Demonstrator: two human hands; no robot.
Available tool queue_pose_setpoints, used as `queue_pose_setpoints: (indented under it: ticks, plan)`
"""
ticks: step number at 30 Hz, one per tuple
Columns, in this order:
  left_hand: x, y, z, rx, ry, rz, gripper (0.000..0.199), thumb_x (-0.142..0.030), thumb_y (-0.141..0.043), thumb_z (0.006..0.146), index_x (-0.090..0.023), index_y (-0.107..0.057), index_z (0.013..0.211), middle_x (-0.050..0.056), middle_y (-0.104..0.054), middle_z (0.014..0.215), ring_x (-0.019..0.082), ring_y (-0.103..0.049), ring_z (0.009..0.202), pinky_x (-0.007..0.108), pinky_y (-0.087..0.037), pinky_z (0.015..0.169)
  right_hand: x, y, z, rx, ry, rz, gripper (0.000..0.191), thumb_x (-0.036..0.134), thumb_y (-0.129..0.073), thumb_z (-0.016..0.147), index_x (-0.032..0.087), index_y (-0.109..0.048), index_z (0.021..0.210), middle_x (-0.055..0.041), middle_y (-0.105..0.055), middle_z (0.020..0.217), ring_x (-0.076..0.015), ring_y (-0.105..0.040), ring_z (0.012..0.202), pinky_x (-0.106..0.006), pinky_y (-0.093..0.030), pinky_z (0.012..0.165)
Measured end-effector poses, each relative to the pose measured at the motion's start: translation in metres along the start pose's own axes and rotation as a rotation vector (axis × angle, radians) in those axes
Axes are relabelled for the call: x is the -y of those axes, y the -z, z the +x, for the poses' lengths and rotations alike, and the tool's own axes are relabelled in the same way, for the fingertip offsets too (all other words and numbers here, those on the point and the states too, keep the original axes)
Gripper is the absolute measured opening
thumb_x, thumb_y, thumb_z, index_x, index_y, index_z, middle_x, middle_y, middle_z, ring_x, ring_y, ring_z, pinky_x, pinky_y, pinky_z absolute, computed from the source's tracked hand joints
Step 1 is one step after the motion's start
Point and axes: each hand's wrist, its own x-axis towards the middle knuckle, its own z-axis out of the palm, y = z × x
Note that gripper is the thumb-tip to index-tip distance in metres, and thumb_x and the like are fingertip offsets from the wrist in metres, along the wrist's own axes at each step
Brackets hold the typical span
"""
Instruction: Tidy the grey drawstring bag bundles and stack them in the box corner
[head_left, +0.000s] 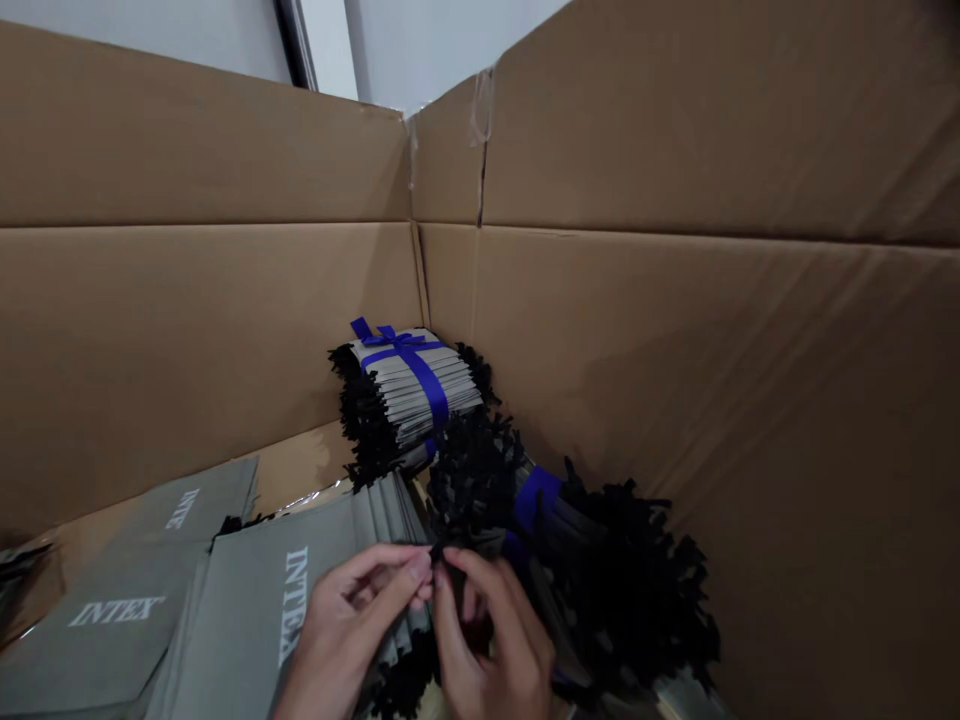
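Note:
My left hand (352, 625) and my right hand (495, 630) meet at the bottom centre, thumbs and forefingers pinched together. Between the fingertips is a small black strip (437, 552), held by both. Under and around the hands lie grey sheets marked INTEX (262, 575), fanned on the left, with black fringed ends below. Just right of my right hand is a dark bundle with black ends (630, 570), wrapped by a blue band (537, 498). Farther back in the corner sits a grey bundle (405, 400) tied with a blue ribbon bow (391, 338).
Tall cardboard walls (210, 320) enclose the sheets and meet in a corner behind the tied bundle. The right wall (712, 340) rises close beside the dark bundle. More grey INTEX sheets (97, 650) overlap at the lower left.

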Motion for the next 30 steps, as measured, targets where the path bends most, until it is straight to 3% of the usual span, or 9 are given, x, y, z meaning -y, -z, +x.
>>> queue_pose_setpoints:
  ticks: [4,7,16,22,26,30]
  plan:
    - [-0.003,-0.002,-0.002,0.032,0.217,-0.249,0.041,-0.052,-0.103,0.068,-0.021,-0.089,0.09,0.004,-0.08,0.086,0.016,-0.072,0.079,0.02,-0.063,0.077,0.0,0.002,-0.003,0.077,-0.026,0.089,0.02,0.008,-0.062,0.106,0.019,-0.076,0.116,-0.0055,-0.076,0.09,-0.0137,-0.076,0.077,-0.019,-0.063,0.07]
    - [-0.003,-0.001,-0.002,0.094,0.288,-0.283,0.039,-0.052,-0.1,0.074,-0.021,-0.088,0.093,0.005,-0.079,0.089,0.017,-0.071,0.082,0.022,-0.063,0.078,0.0,0.005,-0.005,0.104,-0.072,0.15,0.027,0.007,-0.06,0.107,0.021,-0.075,0.124,-0.0067,-0.077,0.098,-0.0154,-0.079,0.087,-0.021,-0.065,0.077]
    - [-0.007,0.001,-0.001,0.196,0.048,0.039,0.039,-0.058,-0.081,0.094,-0.02,-0.085,0.104,0.003,-0.075,0.085,0.016,-0.068,0.081,0.021,-0.057,0.077,0.002,0.011,-0.003,0.185,-0.156,0.226,0.041,0.005,-0.058,0.106,0.027,-0.074,0.137,-0.004,-0.074,0.098,-0.0135,-0.076,0.082,-0.02,-0.064,0.072]
    - [-0.007,0.002,0.001,0.205,-0.001,0.117,0.043,-0.062,-0.077,0.096,-0.02,-0.082,0.105,0.002,-0.075,0.081,0.017,-0.069,0.078,0.021,-0.058,0.076,0.009,0.015,0.004,0.173,-0.205,0.154,0.031,0.009,-0.054,0.108,0.024,-0.075,0.125,-0.0048,-0.074,0.098,-0.014,-0.077,0.087,-0.02,-0.064,0.077]
    - [-0.007,0.002,0.002,0.16,-0.082,0.22,0.046,-0.065,-0.076,0.094,-0.02,-0.081,0.103,0.001,-0.075,0.075,0.017,-0.071,0.074,0.02,-0.06,0.072,0.015,0.019,0.019,0.161,-0.123,0.031,0.025,0.009,-0.056,0.106,0.022,-0.072,0.119,-0.0057,-0.074,0.098,-0.0144,-0.077,0.084,-0.02,-0.063,0.074]
    - [-0.003,0.002,0.003,0.112,-0.164,0.251,0.041,-0.061,-0.076,0.094,-0.021,-0.081,0.102,0.003,-0.081,0.088,0.019,-0.077,0.081,0.02,-0.063,0.074,0.015,0.021,0.033,0.26,-0.06,-0.013,0.027,0.012,-0.057,0.105,0.02,-0.066,0.129,-0.0058,-0.077,0.098,-0.0154,-0.078,0.076,-0.021,-0.064,0.067]
